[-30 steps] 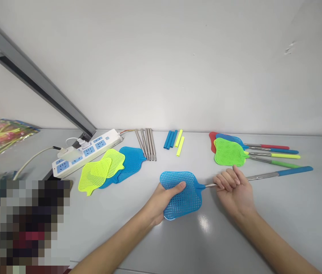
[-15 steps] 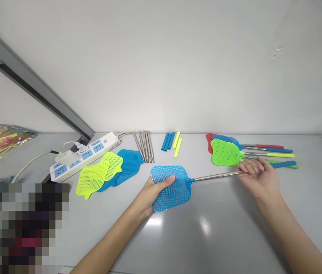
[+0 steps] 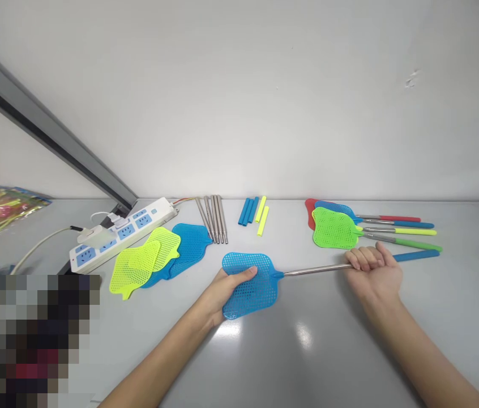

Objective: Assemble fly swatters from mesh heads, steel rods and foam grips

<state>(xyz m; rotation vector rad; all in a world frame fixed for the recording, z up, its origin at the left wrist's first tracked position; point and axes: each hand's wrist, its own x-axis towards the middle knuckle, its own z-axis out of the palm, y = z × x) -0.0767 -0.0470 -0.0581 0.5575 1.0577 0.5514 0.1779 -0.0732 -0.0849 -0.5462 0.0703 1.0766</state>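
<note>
Left fingers (image 3: 246, 276) and right fingers (image 3: 366, 259) grip the blue swatter (image 3: 265, 286) crosswise, handle (image 3: 418, 256) rightward

Looks forward and down from the wearer's head, above the near side of the worktop (image 3: 307, 362). Faces the wall (image 3: 282, 113) beyond roughly square-on. Covers a wide field at close range: frames the left hand (image 3: 217, 293) and right hand (image 3: 373, 276) below centre and cuts both forearms (image 3: 165, 348) at the bottom edge.

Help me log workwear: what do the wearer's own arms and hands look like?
The left hand and right hand are gloveless, with no ring or watch visible. The left forearm and right forearm are bare too: no sleeve, cable or marking shows. The upper arms are out of view.
</note>
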